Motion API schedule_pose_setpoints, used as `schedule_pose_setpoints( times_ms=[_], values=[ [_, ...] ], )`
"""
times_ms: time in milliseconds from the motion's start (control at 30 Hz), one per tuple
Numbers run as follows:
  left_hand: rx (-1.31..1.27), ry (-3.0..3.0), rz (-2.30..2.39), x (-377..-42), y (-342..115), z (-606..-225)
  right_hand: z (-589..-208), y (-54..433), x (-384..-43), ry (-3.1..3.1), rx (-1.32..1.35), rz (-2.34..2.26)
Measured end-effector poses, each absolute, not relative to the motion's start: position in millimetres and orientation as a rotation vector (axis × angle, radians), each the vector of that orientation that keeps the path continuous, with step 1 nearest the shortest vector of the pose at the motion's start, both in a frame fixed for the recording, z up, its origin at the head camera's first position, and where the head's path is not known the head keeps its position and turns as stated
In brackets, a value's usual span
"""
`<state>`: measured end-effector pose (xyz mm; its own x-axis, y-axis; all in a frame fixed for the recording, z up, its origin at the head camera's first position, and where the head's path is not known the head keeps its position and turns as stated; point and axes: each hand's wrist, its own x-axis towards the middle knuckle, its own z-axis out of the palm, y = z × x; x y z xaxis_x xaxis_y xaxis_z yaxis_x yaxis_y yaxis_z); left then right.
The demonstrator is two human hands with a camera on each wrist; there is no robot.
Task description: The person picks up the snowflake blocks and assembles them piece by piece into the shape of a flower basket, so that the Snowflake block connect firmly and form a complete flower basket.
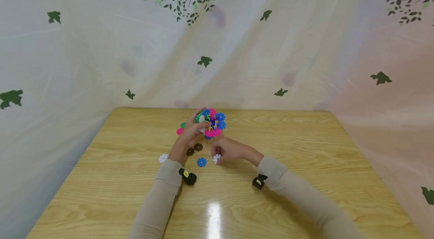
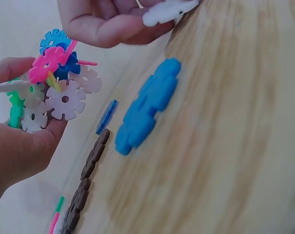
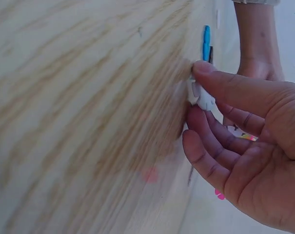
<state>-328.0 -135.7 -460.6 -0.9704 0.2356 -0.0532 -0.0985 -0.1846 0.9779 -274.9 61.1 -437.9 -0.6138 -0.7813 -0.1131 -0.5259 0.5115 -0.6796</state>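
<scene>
Our left hand (image 1: 191, 132) grips a multicoloured notched-disc cluster (image 1: 215, 120) while, nearer, our right hand (image 1: 229, 149) pinches a white disc (image 1: 217, 158).

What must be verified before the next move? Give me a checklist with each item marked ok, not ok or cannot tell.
1. Left hand holding the disc cluster: ok.
2. Right hand pinching a white disc: ok.
3. White disc joined to the cluster: not ok; the two are apart.
4. White disc's notch aligned with a free slot on the cluster: cannot tell.
5. Brown discs lying on the table, not in either hand: ok.
</scene>
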Motion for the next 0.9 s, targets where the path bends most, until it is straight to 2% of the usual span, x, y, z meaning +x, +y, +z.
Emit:
schedule_pose_setpoints(
  times_ms=[267,500,900],
  values=[
    [0.179,1.864,2.225,-329.5,-137.6,-461.1,-420.0,73.3,-290.1,2.359,-1.03,-1.03],
    [0.183,1.892,2.156,-330.5,-136.9,-461.1,-394.6,93.6,-301.8,2.536,-0.793,-1.384],
    [0.272,1.852,2.13,-332.2,-135.2,-457.2,-392.5,107.8,-315.6,2.62,-0.568,-1.87]
  ],
)
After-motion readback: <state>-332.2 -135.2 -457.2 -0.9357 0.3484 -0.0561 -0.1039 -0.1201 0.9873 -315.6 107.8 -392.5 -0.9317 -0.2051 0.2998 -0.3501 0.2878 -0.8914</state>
